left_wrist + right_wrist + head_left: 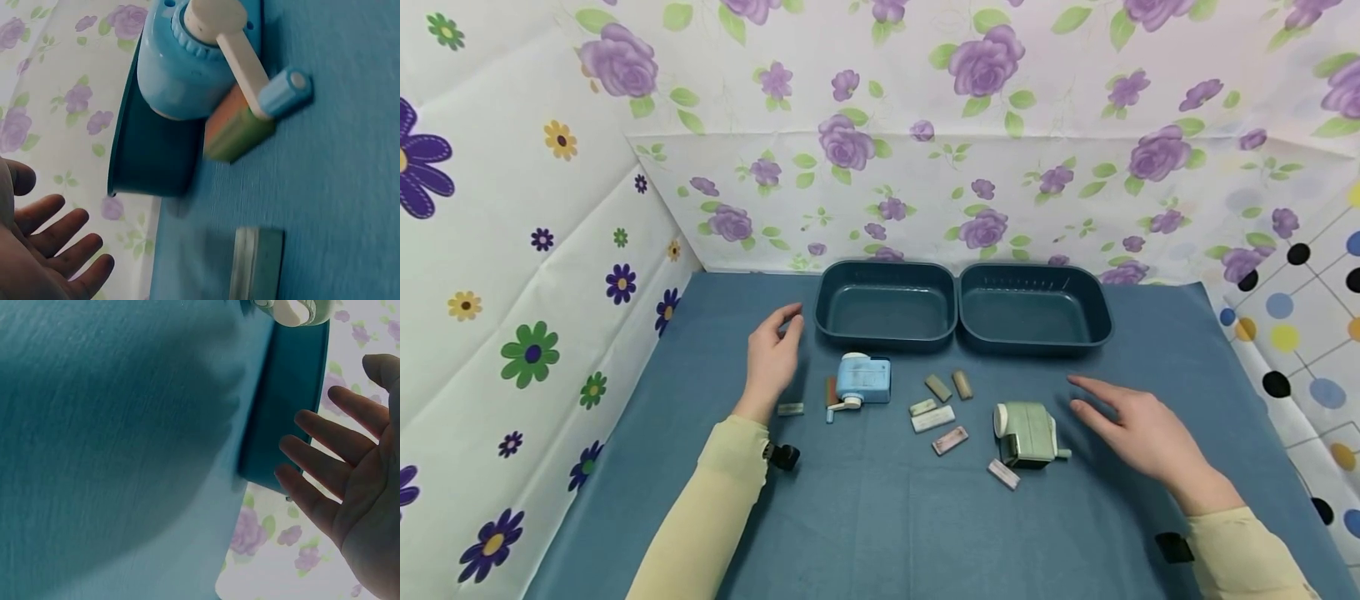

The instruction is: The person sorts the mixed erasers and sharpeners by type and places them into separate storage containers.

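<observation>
My left hand (772, 354) hovers left of a light blue hand-crank pencil sharpener (867, 380), its fingers loosely extended and nothing in them. Partly behind that sharpener lies an orange and green eraser (240, 134). A greenish eraser (790, 409) rests on the cloth near my left wrist. My right hand (1150, 437), fingers spread and holding nothing, is above the cloth to the right of a green crank sharpener (1032, 433). Between the two sharpeners lie several block erasers, among them a white one (933, 419), a pinkish one (951, 440) and a tan one (962, 384).
Two dark teal trays, a left one (887, 340) and a right one (1037, 346), stand side by side at the back of the blue cloth (865, 533). Another pale eraser (1003, 474) lies before the green sharpener. Patterned sheets (917, 192) hang behind and beside the table.
</observation>
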`<state>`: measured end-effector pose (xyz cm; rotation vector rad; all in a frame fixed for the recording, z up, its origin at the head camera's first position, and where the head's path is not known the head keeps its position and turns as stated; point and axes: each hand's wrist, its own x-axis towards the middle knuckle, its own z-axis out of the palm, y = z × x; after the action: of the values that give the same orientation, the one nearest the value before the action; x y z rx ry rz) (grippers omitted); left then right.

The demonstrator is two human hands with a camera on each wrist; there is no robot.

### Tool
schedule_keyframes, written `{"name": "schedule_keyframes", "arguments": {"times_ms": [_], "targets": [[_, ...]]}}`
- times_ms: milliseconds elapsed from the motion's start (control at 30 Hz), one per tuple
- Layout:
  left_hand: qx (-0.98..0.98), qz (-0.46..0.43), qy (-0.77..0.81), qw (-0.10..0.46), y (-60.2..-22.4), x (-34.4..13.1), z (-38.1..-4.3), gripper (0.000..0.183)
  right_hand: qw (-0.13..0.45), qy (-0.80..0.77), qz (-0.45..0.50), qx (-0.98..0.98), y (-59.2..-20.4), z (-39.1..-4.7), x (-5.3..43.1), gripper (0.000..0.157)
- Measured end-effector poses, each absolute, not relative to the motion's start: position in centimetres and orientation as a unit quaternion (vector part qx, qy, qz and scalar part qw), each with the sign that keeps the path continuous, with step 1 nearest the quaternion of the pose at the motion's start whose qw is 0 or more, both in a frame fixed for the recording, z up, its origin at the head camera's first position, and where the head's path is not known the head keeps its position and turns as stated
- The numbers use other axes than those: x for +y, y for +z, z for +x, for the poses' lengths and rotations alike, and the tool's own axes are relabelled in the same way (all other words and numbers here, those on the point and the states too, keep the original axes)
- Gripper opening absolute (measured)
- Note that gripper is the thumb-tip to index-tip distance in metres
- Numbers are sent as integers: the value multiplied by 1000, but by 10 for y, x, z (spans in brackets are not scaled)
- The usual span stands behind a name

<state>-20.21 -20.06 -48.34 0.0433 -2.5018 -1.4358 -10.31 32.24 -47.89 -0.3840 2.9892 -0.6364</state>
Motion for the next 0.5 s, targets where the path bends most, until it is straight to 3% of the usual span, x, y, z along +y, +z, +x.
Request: {"name": "schedule_keyframes", "arguments": {"times_ms": [500], "targets": [[-861, 35, -500, 82, -489, -185, -216, 54, 53, -240, -181, 952, -481, -104, 310, 61]]}}
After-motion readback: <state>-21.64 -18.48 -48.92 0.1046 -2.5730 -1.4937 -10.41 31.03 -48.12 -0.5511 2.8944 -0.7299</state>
